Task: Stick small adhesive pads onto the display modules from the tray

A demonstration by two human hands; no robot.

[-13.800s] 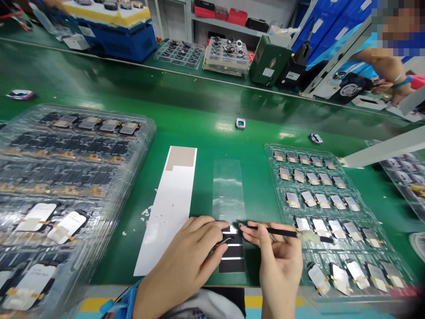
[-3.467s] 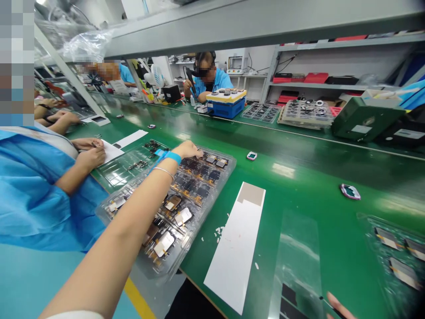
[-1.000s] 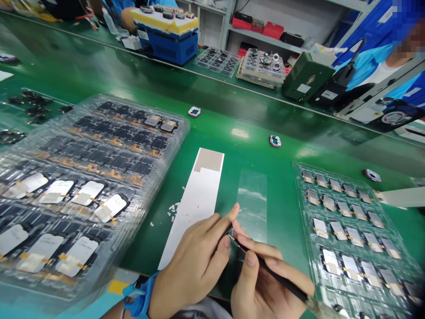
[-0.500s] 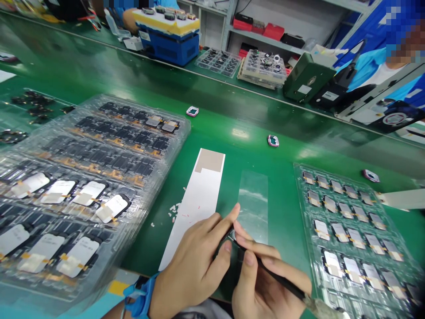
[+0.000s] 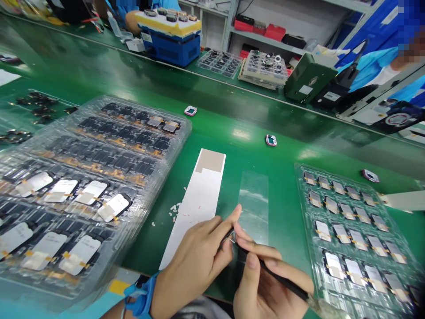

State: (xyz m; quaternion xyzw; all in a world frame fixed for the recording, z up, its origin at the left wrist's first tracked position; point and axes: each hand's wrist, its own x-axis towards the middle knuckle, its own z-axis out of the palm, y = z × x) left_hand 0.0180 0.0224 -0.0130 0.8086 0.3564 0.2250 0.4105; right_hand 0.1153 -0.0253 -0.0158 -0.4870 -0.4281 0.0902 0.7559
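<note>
At the near edge of a green bench [image 5: 229, 128], we see the left hand [image 5: 199, 257] pinching a small dark part [image 5: 226, 235], mostly hidden, while the right hand [image 5: 265, 274] grips a slim black tool [image 5: 282, 280] like a pen, its tip at the part, presumably so one hand steadies what the other works on. Beyond them lies a clear strip [image 5: 254, 199], with a white strip [image 5: 204, 195] to its left. Stacked trays [image 5: 168, 175] at left and another tray [image 5: 307, 230] at right probably sit there for easy reach.
</note>
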